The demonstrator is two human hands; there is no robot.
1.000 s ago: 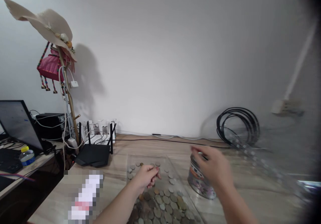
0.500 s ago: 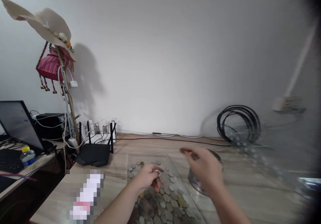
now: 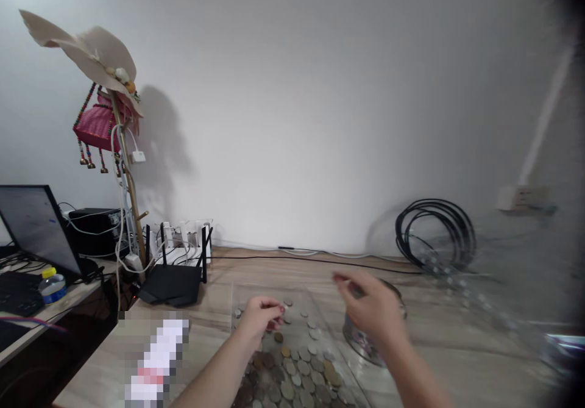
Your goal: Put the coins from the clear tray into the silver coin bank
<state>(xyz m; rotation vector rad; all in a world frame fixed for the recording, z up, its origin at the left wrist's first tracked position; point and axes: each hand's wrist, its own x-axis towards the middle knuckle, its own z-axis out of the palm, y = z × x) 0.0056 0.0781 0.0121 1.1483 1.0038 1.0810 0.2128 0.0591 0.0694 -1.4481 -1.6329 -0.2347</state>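
My left hand is over the far part of a clear plastic tray, its fingers curled together; whatever they may hold is hidden. Many coins lie in the tray, piled thickly at the near end and scattered towards the far end. To the right of the tray stands a round metal tin. My right hand hovers above and in front of it, covering most of it. Thumb and fingers of that hand are pinched, and I cannot make out anything between them.
A black router stands at the left, behind a blurred-out white and pink item. A coiled black cable leans on the wall at the right. Further left are a laptop, a yellow-capped bottle and a stand with a hat.
My left hand has shifted a little left and its fingers have drawn in from a looser curl. My right hand stays by the tin. The view has tilted slightly.
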